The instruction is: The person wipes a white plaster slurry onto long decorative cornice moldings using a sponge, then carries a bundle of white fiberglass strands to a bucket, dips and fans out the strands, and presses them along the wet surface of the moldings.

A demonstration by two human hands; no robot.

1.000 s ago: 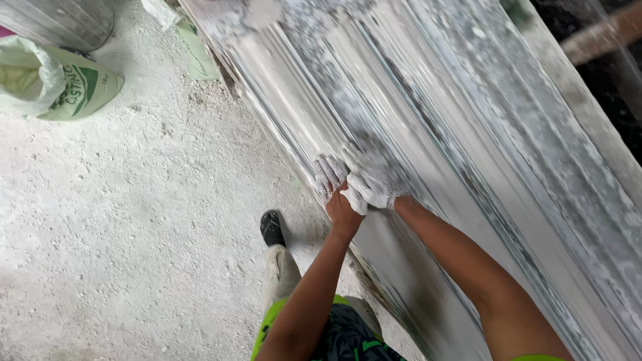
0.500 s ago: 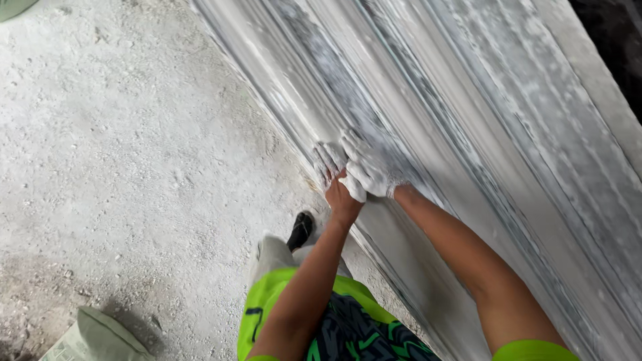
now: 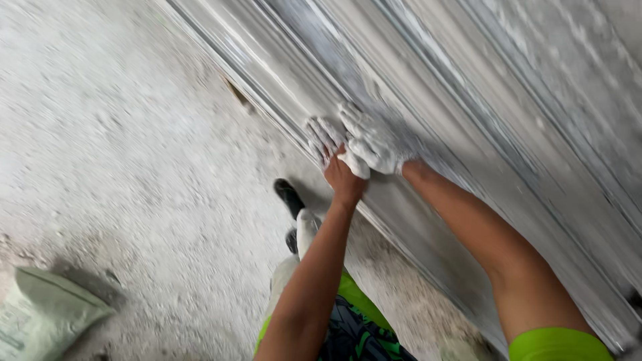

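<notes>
While hands stay pressed, a sack (image 3: pixel 47 314) has appeared.

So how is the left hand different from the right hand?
The left hand has white plaster mostly on its fingers, with its back bare, while the right hand is coated white all over. The left hand sits lower, at the edge of the long grey moulding, while the right hand lies flat higher up on its ribbed face. The right hand's fingertips overlap the left hand. Both press against the moulding, fingers spread, and both arms are bare.

Wet, smooth plaster moulding (image 3: pixel 428 100); rough, dusty concrete floor (image 3: pixel 114 154).
</notes>
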